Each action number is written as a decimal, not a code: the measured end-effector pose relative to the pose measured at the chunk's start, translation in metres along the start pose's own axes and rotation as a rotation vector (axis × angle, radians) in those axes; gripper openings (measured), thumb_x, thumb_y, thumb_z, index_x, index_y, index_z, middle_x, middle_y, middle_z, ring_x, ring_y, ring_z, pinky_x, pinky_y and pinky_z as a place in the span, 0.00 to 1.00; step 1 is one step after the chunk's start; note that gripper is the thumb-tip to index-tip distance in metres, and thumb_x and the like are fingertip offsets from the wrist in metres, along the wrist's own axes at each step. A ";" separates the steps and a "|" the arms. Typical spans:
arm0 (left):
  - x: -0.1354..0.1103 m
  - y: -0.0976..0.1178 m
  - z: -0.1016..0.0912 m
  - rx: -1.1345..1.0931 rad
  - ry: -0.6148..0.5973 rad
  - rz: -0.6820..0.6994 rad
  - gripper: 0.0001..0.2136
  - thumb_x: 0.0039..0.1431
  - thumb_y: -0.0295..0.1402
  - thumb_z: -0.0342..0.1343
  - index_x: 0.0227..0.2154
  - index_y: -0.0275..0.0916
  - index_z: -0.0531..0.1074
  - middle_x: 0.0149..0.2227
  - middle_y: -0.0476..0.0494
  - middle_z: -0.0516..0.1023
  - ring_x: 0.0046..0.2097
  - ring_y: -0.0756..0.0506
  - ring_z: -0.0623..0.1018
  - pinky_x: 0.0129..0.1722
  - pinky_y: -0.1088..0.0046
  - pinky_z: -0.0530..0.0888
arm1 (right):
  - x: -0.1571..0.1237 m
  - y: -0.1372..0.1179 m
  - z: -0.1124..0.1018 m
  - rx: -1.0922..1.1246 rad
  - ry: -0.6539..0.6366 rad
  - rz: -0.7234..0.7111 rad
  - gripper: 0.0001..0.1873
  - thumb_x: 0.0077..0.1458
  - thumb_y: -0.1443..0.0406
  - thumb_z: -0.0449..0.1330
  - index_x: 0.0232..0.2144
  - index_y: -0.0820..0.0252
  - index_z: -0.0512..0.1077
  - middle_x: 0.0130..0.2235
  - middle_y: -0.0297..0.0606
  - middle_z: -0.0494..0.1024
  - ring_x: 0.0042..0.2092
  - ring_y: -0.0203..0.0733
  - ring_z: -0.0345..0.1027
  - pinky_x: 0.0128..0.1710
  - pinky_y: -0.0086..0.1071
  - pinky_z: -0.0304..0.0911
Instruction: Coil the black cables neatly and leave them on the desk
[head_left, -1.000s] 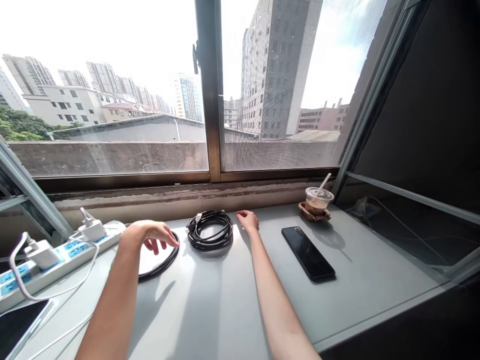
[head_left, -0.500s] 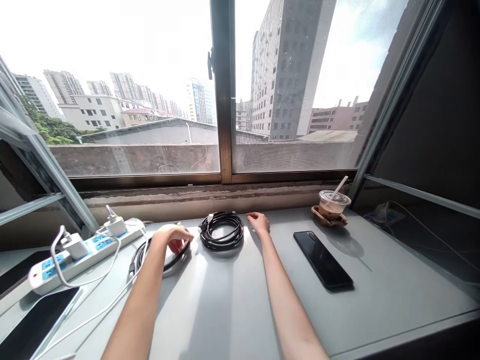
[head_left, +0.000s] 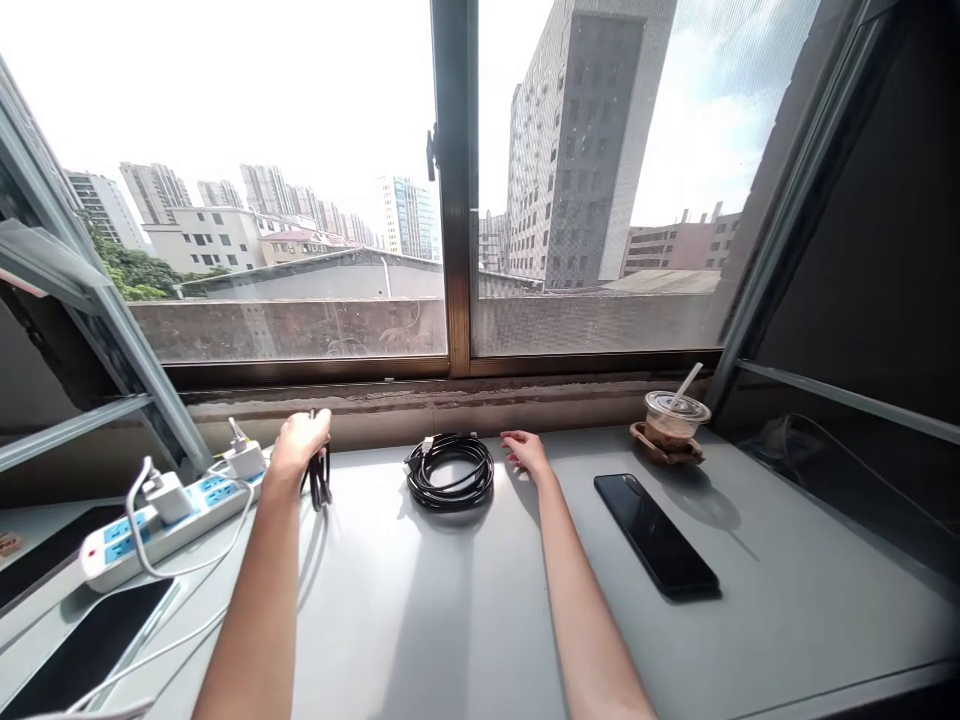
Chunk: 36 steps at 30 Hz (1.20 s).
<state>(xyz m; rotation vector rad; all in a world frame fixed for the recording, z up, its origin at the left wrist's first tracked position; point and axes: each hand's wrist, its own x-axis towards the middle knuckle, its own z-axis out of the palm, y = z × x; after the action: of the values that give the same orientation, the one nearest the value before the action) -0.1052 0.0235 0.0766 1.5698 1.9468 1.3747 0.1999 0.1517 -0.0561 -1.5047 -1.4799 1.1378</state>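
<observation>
My left hand (head_left: 302, 440) is closed around a coiled black cable (head_left: 318, 480), whose loops hang below the fingers just above the tabletop. A second coil of black cable (head_left: 451, 500) lies flat near the back edge, with light and dark connector ends on its upper left. Just right of that coil, apart from it, my right hand (head_left: 527, 452) rests with loosely bent, parted fingers and nothing in them.
At left is a white power strip (head_left: 180, 535) with plugged-in chargers and white cords. A phone-like dark-screened device (head_left: 90, 645) lies in front of it. To the right are a black phone (head_left: 656, 535) and a lidded drink cup (head_left: 673, 418) in a brown holder. A window stands behind.
My left hand has lifted its black cable coil off the table and shifted it leftward and back. The right hand stays beside the other coil, its fingers slightly more spread. The view has tilted slightly.
</observation>
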 end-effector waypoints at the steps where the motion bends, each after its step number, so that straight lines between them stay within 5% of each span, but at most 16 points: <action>1: -0.002 0.004 -0.004 -0.068 0.040 -0.034 0.10 0.49 0.35 0.52 0.17 0.36 0.61 0.13 0.50 0.65 0.17 0.50 0.66 0.18 0.75 0.62 | -0.002 -0.004 -0.003 0.014 -0.011 -0.007 0.16 0.59 0.60 0.54 0.47 0.63 0.67 0.44 0.41 0.71 0.40 0.38 0.69 0.38 0.36 0.68; 5: -0.008 0.030 -0.015 -0.365 0.145 -0.098 0.10 0.48 0.33 0.53 0.21 0.38 0.57 0.15 0.56 0.60 0.18 0.54 0.62 0.19 0.78 0.61 | -0.009 -0.025 -0.015 0.038 -0.007 -0.073 0.16 0.59 0.60 0.54 0.46 0.64 0.67 0.43 0.40 0.72 0.39 0.37 0.69 0.37 0.35 0.68; 9: -0.014 0.061 -0.017 -0.598 0.188 -0.045 0.08 0.51 0.32 0.51 0.24 0.38 0.57 0.14 0.59 0.54 0.17 0.56 0.56 0.17 0.81 0.55 | -0.024 -0.060 -0.025 0.029 -0.018 -0.200 0.12 0.56 0.63 0.56 0.41 0.62 0.71 0.37 0.37 0.75 0.27 0.30 0.68 0.26 0.26 0.65; 14: -0.031 0.094 -0.015 -0.805 0.095 0.024 0.08 0.54 0.29 0.49 0.23 0.38 0.55 0.13 0.59 0.50 0.14 0.57 0.53 0.16 0.81 0.51 | -0.062 -0.114 -0.035 0.038 -0.033 -0.437 0.12 0.53 0.63 0.56 0.40 0.59 0.74 0.36 0.37 0.77 0.24 0.27 0.67 0.22 0.21 0.62; 21: -0.051 0.119 -0.001 -0.741 -0.129 0.161 0.11 0.51 0.34 0.55 0.25 0.39 0.56 0.14 0.59 0.55 0.14 0.55 0.59 0.16 0.80 0.56 | -0.130 -0.161 -0.042 -0.001 -0.205 -0.802 0.19 0.53 0.53 0.55 0.38 0.60 0.75 0.34 0.37 0.77 0.25 0.31 0.67 0.22 0.24 0.60; 26: -0.056 0.122 0.018 -0.476 0.054 0.164 0.18 0.51 0.49 0.54 0.34 0.37 0.64 0.27 0.47 0.73 0.31 0.48 0.74 0.31 0.74 0.69 | -0.148 -0.169 -0.019 -0.128 -0.497 -0.832 0.20 0.45 0.54 0.64 0.39 0.59 0.75 0.38 0.37 0.78 0.38 0.38 0.71 0.35 0.28 0.65; 29: -0.063 0.126 0.029 -0.420 -0.011 0.133 0.25 0.50 0.56 0.50 0.40 0.37 0.66 0.37 0.42 0.73 0.35 0.45 0.74 0.29 0.73 0.70 | -0.153 -0.173 0.000 -0.101 -0.546 -0.922 0.17 0.42 0.61 0.66 0.37 0.61 0.74 0.37 0.37 0.78 0.40 0.39 0.71 0.38 0.28 0.64; 32: -0.070 0.131 0.034 -0.397 -0.063 0.094 0.25 0.49 0.52 0.54 0.43 0.37 0.67 0.36 0.43 0.70 0.31 0.47 0.73 0.25 0.74 0.70 | -0.159 -0.176 0.005 -0.073 -0.582 -0.949 0.04 0.50 0.67 0.59 0.27 0.64 0.71 0.30 0.35 0.77 0.33 0.36 0.71 0.32 0.26 0.63; 36: -0.076 0.136 0.032 -0.493 -0.071 0.170 0.21 0.49 0.46 0.57 0.42 0.37 0.68 0.39 0.43 0.70 0.36 0.47 0.73 0.33 0.75 0.73 | -0.163 -0.176 -0.011 0.051 -0.702 -0.876 0.07 0.55 0.63 0.56 0.31 0.63 0.69 0.22 0.33 0.74 0.26 0.34 0.70 0.27 0.26 0.62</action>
<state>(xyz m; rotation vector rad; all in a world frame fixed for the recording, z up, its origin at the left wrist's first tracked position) 0.0267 -0.0335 0.1445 1.5324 1.3172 1.6785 0.1567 0.0038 0.1284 -0.2643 -2.2136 1.1376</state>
